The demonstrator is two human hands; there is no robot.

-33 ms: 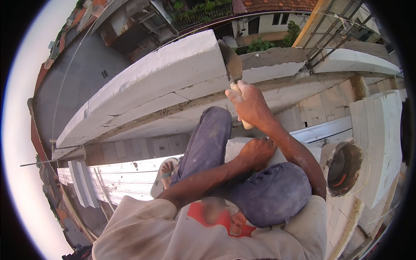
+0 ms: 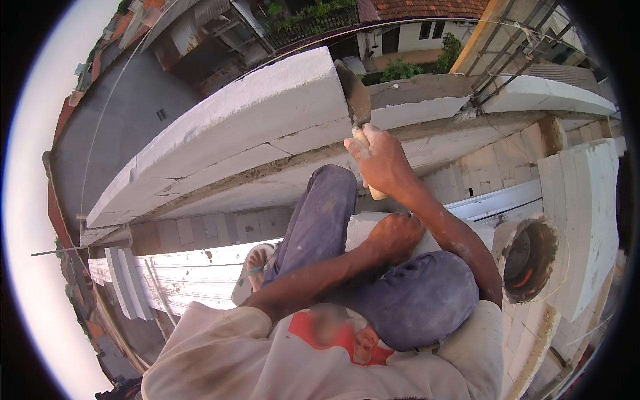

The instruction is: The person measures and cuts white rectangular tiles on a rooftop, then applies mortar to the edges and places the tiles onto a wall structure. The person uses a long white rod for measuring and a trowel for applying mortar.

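Note:
My right hand [image 2: 383, 160] is wrapped round the pale handle of a trowel [image 2: 357, 97]. The trowel's mortar-coated blade stands against the end face of a white lightweight block [image 2: 247, 113] on top of the wall. To the right, a lower block course [image 2: 420, 93] carries grey mortar on its top, beside the blade. My left hand [image 2: 398, 235] is curled closed above my bent knee, next to a pale block [image 2: 363, 228]. Its fingers face away, so anything inside them is hidden.
A round, mortar-crusted bucket [image 2: 530, 260] stands at the right, beside stacked white blocks [image 2: 587, 220]. Steel bars and a wooden board [image 2: 479, 37] rise at the far right. White planks [image 2: 193, 273] lie left of my foot. Beyond the wall, the drop leads to houses.
My right hand and the trowel handle have shifted very slightly left. The blade stays at the block's end, and my left hand looks almost unmoved.

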